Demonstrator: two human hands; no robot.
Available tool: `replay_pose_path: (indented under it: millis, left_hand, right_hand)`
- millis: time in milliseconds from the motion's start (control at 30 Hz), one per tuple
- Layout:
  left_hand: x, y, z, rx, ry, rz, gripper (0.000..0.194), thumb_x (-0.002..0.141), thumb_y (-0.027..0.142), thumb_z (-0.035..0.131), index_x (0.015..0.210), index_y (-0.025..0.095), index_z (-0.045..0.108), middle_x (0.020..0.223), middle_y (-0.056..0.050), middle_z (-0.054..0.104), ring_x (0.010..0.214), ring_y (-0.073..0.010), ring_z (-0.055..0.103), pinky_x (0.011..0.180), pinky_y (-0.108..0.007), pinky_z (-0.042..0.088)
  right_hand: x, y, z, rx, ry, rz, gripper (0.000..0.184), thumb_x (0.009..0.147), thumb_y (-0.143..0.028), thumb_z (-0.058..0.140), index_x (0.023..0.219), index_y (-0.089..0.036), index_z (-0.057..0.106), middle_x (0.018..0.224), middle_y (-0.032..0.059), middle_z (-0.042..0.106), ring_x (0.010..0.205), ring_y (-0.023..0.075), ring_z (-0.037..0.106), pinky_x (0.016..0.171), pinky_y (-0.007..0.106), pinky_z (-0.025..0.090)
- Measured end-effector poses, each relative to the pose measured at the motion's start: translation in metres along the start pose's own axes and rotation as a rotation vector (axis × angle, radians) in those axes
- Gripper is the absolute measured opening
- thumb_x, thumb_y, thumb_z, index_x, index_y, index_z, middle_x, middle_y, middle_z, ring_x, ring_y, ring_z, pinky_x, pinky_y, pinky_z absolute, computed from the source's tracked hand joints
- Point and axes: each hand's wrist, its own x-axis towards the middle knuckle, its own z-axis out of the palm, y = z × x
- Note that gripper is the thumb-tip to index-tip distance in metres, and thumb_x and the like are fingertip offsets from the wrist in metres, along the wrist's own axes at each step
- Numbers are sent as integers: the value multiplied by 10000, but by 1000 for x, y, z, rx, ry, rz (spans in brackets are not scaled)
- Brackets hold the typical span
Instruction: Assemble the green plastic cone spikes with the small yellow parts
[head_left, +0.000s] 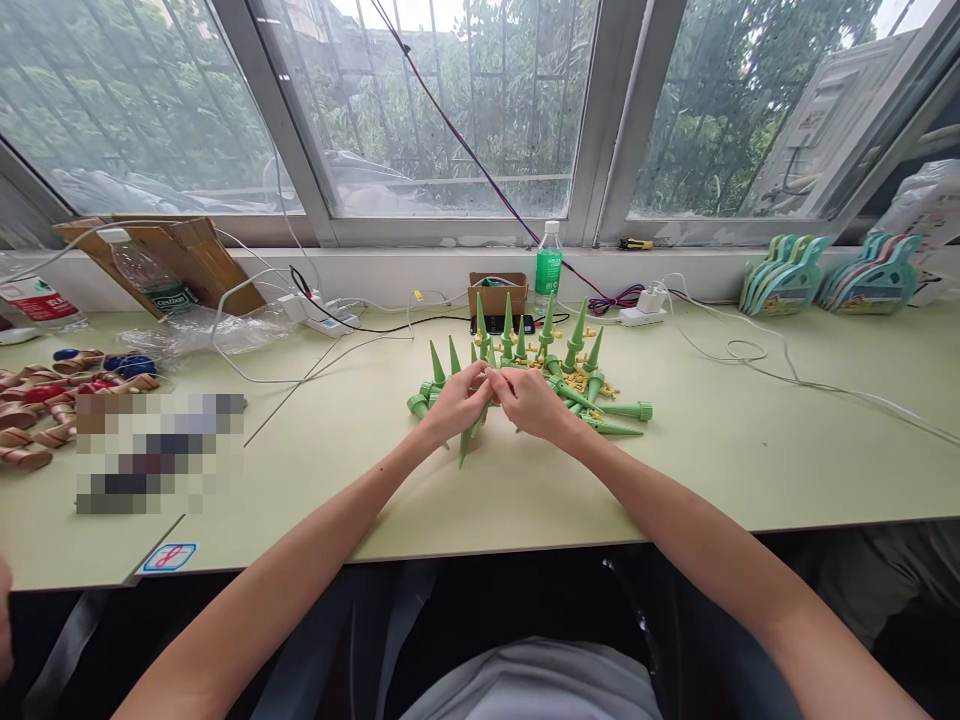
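My left hand [457, 402] and my right hand [531, 402] meet over the middle of the table, fingers pinched together at the thumbs. Below my left hand a green plastic plant watering spike [465, 445] points down, apparently held in its fingers. What my right fingertips grip is hidden behind them. Around both hands are several more green spikes, some standing point up [575, 338] and others lying on their sides [626, 410]. Small yellow plastic valve pieces [581, 380] lie in a loose pile just beyond my right hand.
Behind the spikes stand a small cardboard box [499, 293] and a green-labelled bottle [549, 262]. White cables [772, 362] and power strips [322, 315] lie along the windowsill side. Wooden pieces [30, 410] are at far left, teal plastic items [784, 275] at far right.
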Motion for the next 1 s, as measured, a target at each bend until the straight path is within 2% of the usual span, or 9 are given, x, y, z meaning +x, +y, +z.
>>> replay_pose_path:
  millis: [600, 1000]
  left_hand:
    - [0, 0, -1, -9, -9, -1, 341, 884, 519, 499, 807, 190, 460, 645, 31, 551, 449, -60, 492, 389, -184, 374]
    - [-1, 0, -1, -8, -14, -5, 320, 896, 503, 489, 830, 191, 463, 634, 39, 533, 437, -56, 485, 399, -181, 384]
  right_hand:
    - [0, 1, 1, 29, -8, -1, 488, 1009, -446, 289, 646, -189, 491, 561, 9, 519, 497, 114, 440, 531, 259, 292]
    - [0, 1, 0, 55, -20, 0, 474, 1003, -457, 295, 634, -197, 440, 538, -2, 500, 476, 109, 421, 522, 256, 282]
